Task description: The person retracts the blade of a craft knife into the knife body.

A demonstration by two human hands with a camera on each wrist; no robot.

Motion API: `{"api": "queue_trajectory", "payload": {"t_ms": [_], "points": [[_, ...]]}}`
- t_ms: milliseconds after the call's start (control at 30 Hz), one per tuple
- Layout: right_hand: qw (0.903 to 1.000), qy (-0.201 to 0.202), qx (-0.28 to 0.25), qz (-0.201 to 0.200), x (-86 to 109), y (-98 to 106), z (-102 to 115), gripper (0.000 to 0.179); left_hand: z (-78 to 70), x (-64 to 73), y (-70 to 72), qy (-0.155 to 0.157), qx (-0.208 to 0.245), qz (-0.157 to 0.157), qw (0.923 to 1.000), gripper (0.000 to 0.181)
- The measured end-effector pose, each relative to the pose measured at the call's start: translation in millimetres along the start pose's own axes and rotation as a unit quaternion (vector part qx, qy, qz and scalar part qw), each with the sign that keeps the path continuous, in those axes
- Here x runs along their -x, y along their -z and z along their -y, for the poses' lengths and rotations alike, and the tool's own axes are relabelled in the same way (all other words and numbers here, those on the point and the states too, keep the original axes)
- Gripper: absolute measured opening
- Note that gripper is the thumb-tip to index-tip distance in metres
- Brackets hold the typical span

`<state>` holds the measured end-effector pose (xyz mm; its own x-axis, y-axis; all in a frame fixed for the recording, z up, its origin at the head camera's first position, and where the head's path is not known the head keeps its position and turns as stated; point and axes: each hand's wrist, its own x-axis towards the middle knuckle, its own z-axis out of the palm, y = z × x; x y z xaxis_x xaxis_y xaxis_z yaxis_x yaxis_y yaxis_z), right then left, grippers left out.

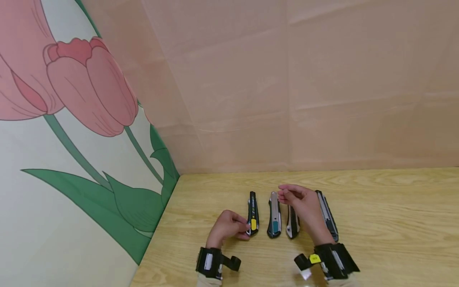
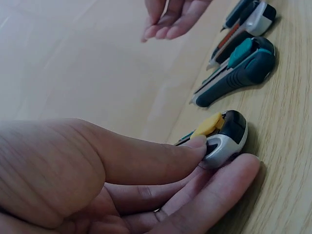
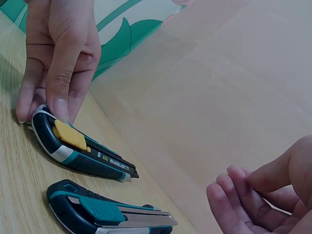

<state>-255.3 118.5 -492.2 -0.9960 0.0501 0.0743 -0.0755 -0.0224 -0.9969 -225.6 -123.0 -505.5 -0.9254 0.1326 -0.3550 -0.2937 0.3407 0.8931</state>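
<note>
My left hand (image 1: 228,226) is at the near left end of a black utility knife (image 1: 252,211) with a yellow slider. In the left wrist view, its thumb and fingers pinch that knife's rounded butt, which lies at the tabletop. My right hand (image 1: 307,209) is raised over the knives to the right, fingers loosely curled, thumb close to the fingertips, holding nothing. Beneath and beside it lie a silver utility knife (image 1: 275,213) with a teal slider and a dark utility knife (image 1: 293,224), partly hidden by the hand.
Another dark utility knife (image 1: 328,217) lies slanted at the right end of the row. The wooden table (image 1: 401,223) meets a beige cloth (image 1: 308,99) behind, and a tulip-printed panel (image 1: 89,151) stands on the left. Both wrists carry black straps with small cameras.
</note>
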Motion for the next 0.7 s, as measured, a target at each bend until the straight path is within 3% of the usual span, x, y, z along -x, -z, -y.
{"api": "queue_trajectory", "payload": {"t_ms": [400, 700], "points": [[0.9999, 0.011, -0.005, -0.005, 0.3, -2.0, 0.0, 0.025, -5.6, 7.0, 2.0, 0.008, -0.054, -0.023, 0.9983, 0.015], [1.0000, 0.006, 0.003, -0.004, -0.8, -4.0, -1.5, 0.024, -9.3, 11.6, 3.0, 0.005, -0.074, -0.020, 0.9971, 0.018]]}}
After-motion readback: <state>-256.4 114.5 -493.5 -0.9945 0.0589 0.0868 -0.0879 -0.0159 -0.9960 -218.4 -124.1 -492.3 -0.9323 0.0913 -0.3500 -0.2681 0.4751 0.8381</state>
